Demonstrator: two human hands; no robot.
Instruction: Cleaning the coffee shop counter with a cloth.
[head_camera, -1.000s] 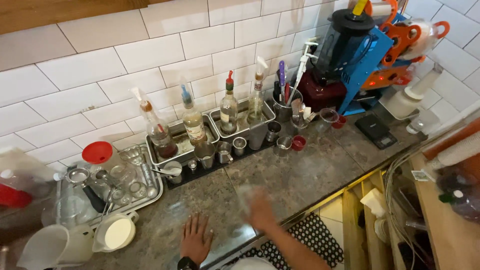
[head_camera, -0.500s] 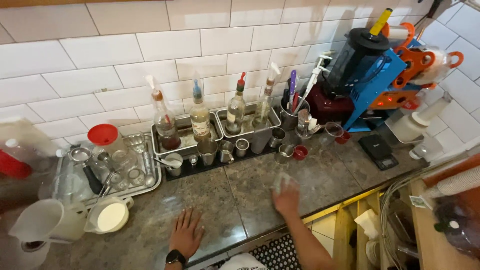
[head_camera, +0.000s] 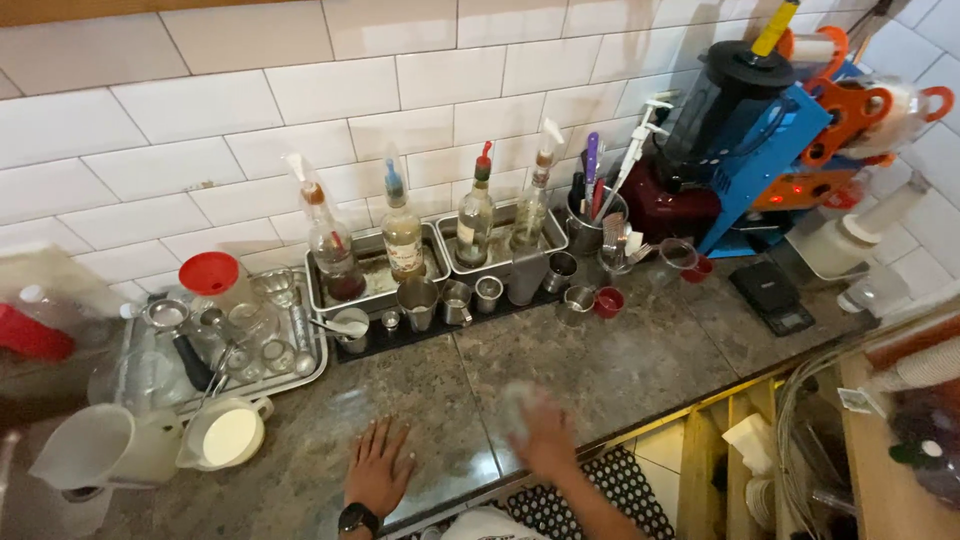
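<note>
Head view: your left hand (head_camera: 380, 468) lies flat on the granite counter (head_camera: 620, 365), fingers spread, palm down, holding nothing, a watch (head_camera: 356, 518) on the wrist. Your right hand (head_camera: 545, 432) is blurred, pressed on a pale cloth (head_camera: 517, 405) near the counter's front edge; grip unclear, can't tell how far it's closed. Behind: steel jiggers (head_camera: 455, 300) on a black mat, syrup bottles (head_camera: 403, 232) in trays, blender (head_camera: 720, 110) back right, small scale (head_camera: 771, 297) beside it.
</note>
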